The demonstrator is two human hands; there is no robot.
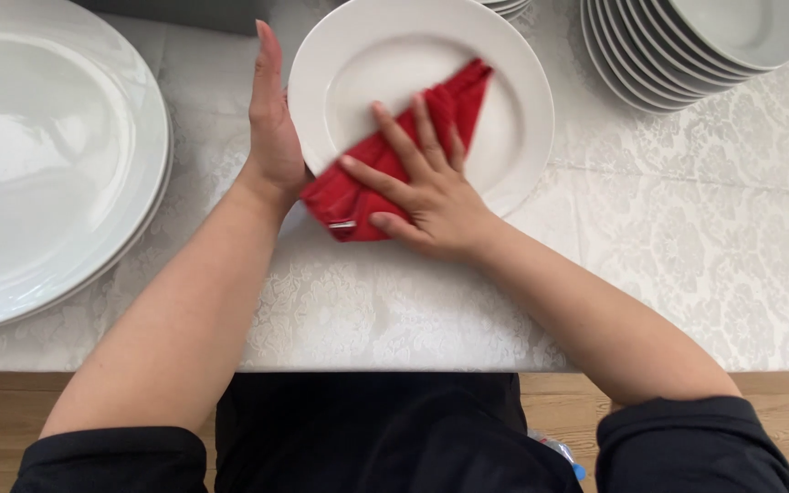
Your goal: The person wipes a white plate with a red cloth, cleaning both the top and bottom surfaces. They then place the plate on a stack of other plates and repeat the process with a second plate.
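Napkin (385, 178) (red, folded to a point) lies across the white dinner plate (522, 128), its lower end hanging over the near rim. The right hand (426, 187) presses flat on it, fingers spread. The left hand (271, 123), open, edges against the plate's left rim on the cloth-covered bench (668, 246).

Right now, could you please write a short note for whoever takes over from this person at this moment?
Left hand: open, flat against the left rim of the white dinner plate.
Right hand: spread flat, pressing the folded red cloth napkin, not gripping.
Napkin lies diagonally across the plate, its lower end overhanging onto the white damask tablecloth.
Done: napkin folded and on the plate.
Left: judging by the overhang, probably centring the napkin.
Nearby: stack of plates far right, large oval platters left.
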